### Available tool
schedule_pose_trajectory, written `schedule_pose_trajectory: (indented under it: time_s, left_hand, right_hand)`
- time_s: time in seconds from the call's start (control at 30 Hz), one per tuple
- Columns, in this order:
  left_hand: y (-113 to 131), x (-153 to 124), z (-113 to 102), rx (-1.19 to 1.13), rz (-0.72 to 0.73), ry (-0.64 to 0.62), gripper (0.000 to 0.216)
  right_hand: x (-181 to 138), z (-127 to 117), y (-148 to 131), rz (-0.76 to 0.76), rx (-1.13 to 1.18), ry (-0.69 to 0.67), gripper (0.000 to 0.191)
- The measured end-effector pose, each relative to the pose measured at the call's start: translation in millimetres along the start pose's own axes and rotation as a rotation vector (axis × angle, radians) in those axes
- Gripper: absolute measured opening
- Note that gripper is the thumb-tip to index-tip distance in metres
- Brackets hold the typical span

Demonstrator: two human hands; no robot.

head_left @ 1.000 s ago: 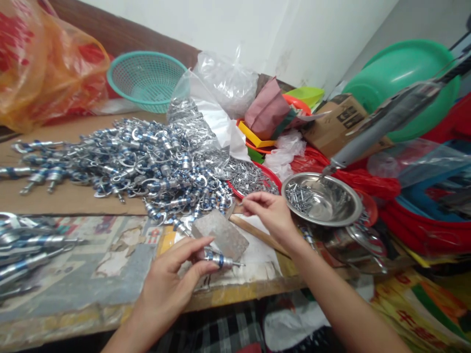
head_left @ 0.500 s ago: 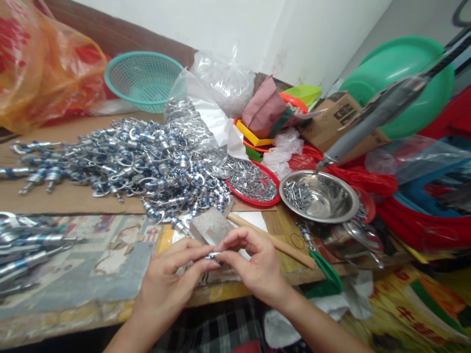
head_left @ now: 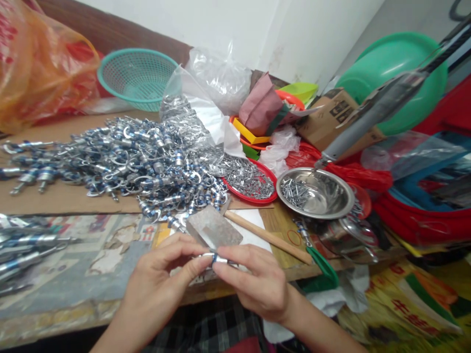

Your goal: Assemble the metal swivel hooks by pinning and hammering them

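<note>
Between my two hands, over the near edge of the bench, is a small silver metal fitting (head_left: 220,260) with a blue band. My left hand (head_left: 158,274) pinches its left end between thumb and fingers. Thumb and fingers of my right hand (head_left: 255,279) close on its other end, covering part of it. Just beyond my fingertips lies a grey metal block (head_left: 213,228). A hammer's wooden handle (head_left: 268,238) slants to the right past the block. Behind it spreads a large pile of silver fittings with blue bands (head_left: 147,162), some showing rings or hooks.
A red tray (head_left: 275,192) of small metal pieces and a steel bowl (head_left: 333,201) holding pins stand right of the pile. A grey tool (head_left: 371,117) slants above the bowl. More fittings (head_left: 29,252) lie at left. A green basket (head_left: 136,73) sits behind.
My right hand has shifted its grip, its fingers now extended along the fitting, and more of the fitting shows. My left hand keeps its pinch. The whole view has shifted slightly.
</note>
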State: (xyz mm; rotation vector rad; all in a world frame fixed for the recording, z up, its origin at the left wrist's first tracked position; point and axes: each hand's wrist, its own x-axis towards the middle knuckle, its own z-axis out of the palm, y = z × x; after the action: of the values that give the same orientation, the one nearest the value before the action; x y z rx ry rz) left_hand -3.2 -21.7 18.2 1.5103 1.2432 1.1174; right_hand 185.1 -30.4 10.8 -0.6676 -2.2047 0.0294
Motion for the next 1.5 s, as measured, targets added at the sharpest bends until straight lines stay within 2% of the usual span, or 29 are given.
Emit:
schedule_pose_trajectory:
  time_s: [0.1,0.23,0.33,0.43,0.5,0.6,0.63,0.7,0.77,0.93,1.07,1.2,1.23,1.3,1.4,1.43,1.5]
  left_hand:
    - [2.1,-0.3,-1.7,0.006,0.035,0.015,0.009]
    - [-1.5,-4.4,0.2,-0.119,-0.147,-0.043,0.011]
    - [-7.0,-8.6,5.8,-0.318,-0.274,-0.013,0.039]
    - [-11.1,-9.5,10.1,-0.426,-0.334,-0.01,0.059]
    - [-12.0,-7.8,10.4,-0.433,-0.372,-0.033,0.06]
    - [-11.5,-3.8,8.8,-0.421,-0.426,-0.094,0.062]
    - [-11.2,-2.4,8.3,-0.42,-0.439,-0.117,0.062]
    - [-10.7,0.3,7.8,-0.431,-0.451,-0.158,0.063]
    - [-10.9,2.8,7.8,-0.448,-0.459,-0.194,0.065]
    - [-15.1,7.8,6.3,-0.474,-0.475,-0.205,0.065]
    - [-20.2,11.5,3.4,-0.492,-0.484,-0.156,0.066]
    - [-21.2,14.1,2.1,-0.487,-0.494,-0.183,0.065]
    - [-21.0,14.4,2.1,-0.486,-0.493,-0.184,0.065]
    - [-20.9,14.5,2.4,-0.492,-0.488,-0.185,0.065]
    - [-22.2,14.1,3.0,-0.538,-0.468,-0.2,0.066]
    - [-22.6,13.8,3.1,-0.558,-0.458,-0.208,0.065]
    - [-22.8,13.4,3.3,-0.586,-0.434,-0.216,0.064]
  right_hand:
    - [2.7,0.3,1.4,0.077,0.056,-0.004,0.032]
    - [6.2,8.1,-1.2,0.274,0.283,0.088,0.023]
    - [8.9,11.3,-5.4,0.464,0.399,0.125,0.015]
    - [14.5,5.9,2.2,0.536,0.414,-0.016,0.011]
    - [20.3,-1.9,23.1,0.555,0.25,-0.102,0.013]
    - [28.1,-14.6,77.6,0.729,-0.327,-0.18,0.026]
    - [29.6,-17.6,98.0,0.77,-0.406,-0.211,0.03]
    - [31.1,-20.4,133.9,0.824,-0.493,-0.292,0.034]
    - [31.7,-18.5,157.9,0.847,-0.525,-0.377,0.036]
    - [37.3,-11.4,175.0,0.842,-0.561,-0.482,0.034]
    - [41.6,-17.5,167.3,0.814,-0.514,-0.412,0.026]
    - [38.8,-17.5,121.6,0.74,-0.346,-0.301,0.023]
    - [36.6,-15.2,104.7,0.684,-0.265,-0.27,0.021]
    - [31.5,-8.8,70.9,0.435,-0.031,-0.148,0.019]
    - [24.6,2.4,33.2,0.097,0.007,-0.073,0.024]
    - [23.2,6.0,25.5,0.052,-0.019,-0.079,0.024]
    - [21.5,12.1,15.6,0.053,-0.046,-0.101,0.023]
